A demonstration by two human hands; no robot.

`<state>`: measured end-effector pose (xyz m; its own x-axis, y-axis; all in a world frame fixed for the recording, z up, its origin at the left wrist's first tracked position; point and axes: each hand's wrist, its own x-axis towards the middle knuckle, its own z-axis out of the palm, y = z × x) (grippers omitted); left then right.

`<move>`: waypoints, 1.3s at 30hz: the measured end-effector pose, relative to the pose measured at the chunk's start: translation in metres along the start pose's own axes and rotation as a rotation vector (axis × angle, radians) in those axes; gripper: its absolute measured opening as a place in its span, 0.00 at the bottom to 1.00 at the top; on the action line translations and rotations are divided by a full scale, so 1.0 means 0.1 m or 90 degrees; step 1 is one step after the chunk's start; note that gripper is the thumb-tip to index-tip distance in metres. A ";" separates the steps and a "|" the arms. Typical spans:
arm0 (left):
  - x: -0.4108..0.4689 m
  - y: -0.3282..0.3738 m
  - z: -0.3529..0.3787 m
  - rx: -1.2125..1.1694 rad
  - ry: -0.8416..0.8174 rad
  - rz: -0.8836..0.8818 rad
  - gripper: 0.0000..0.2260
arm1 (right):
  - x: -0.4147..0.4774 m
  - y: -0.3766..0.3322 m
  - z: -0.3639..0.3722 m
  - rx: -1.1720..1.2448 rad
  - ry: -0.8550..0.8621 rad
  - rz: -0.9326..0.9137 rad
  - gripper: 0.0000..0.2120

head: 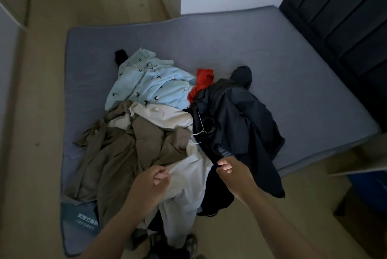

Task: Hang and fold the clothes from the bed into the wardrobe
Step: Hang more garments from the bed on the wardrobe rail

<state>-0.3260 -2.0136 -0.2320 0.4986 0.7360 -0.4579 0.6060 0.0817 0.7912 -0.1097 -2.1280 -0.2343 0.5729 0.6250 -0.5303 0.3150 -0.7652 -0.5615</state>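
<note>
A heap of clothes lies on the grey mattress (261, 49): a light blue garment with small black marks (150, 82), a red piece (204, 81), dark navy clothes (236, 116), olive-brown fabric (117, 154) and a pale whitish garment (188, 177) draped over the near edge. A white wire hanger (198, 131) lies among the dark clothes. My left hand (155, 181) pinches the pale garment at its left side. My right hand (230, 169) has curled fingers at the garment's upper right edge, beside the dark clothes; what it grips is unclear.
A dark slatted headboard (335, 17) stands at the right. Beige floor (41, 91) runs along the left, with pale cabinet edges (12, 3) at the far left. A box or shelf edge (360, 166) sits at the lower right. My shoes (190, 244) show below the hanging cloth.
</note>
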 end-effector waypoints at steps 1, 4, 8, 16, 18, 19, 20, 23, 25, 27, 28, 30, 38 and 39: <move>0.09 -0.05 0.00 0.003 -0.005 -0.008 0.05 | 0.11 0.00 0.04 -0.002 -0.002 -0.003 0.09; 0.28 -0.11 0.02 0.025 -0.014 -0.013 0.06 | 0.35 0.00 0.09 -0.002 0.000 -0.016 0.08; 0.72 -0.29 0.12 0.044 0.008 -0.050 0.05 | 0.93 0.01 0.24 -0.061 -0.030 -0.041 0.11; 1.53 -0.71 0.46 0.033 0.083 -0.123 0.07 | 2.11 0.18 0.55 -0.129 -0.061 -0.077 0.14; 1.70 -0.84 0.59 0.032 0.086 -0.137 0.08 | 2.36 0.27 0.66 -0.129 -0.067 -0.074 0.15; 1.80 -0.93 0.68 0.030 0.086 -0.145 0.08 | 2.50 0.34 0.74 -0.135 -0.070 -0.070 0.16; 1.87 -0.99 0.74 0.029 0.087 -0.149 0.08 | 2.61 0.40 0.79 -0.138 -0.071 -0.065 0.16; 2.04 -1.18 0.93 0.034 0.079 -0.165 0.09 | 2.89 0.57 0.95 -0.155 -0.086 -0.055 0.17; 2.18 -1.31 1.05 0.032 0.075 -0.187 0.10 | 3.09 0.67 1.05 -0.171 -0.085 -0.060 0.17; 2.31 -1.44 1.16 0.030 0.078 -0.196 0.11 | 3.28 0.75 1.15 -0.187 -0.070 -0.074 0.17; 2.38 -1.51 1.23 0.028 0.082 -0.197 0.12 | 3.39 0.80 1.19 -0.199 -0.060 -0.080 0.17; 2.47 -1.61 1.32 0.025 0.086 -0.197 0.14 | 3.54 0.87 1.26 -0.223 -0.042 -0.089 0.19; 2.69 -1.84 1.69 0.023 0.081 -0.166 0.16 | 3.95 1.08 1.45 -0.362 -0.083 -0.048 0.32; 2.70 -1.85 1.71 0.025 0.079 -0.163 0.16 | 3.97 1.09 1.46 -0.364 -0.080 -0.040 0.31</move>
<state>-0.1977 -1.9452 -0.5711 0.2477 0.7720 -0.5854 0.7270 0.2512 0.6390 0.0415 -1.9404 -0.5989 0.4577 0.6582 -0.5977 0.7229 -0.6669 -0.1809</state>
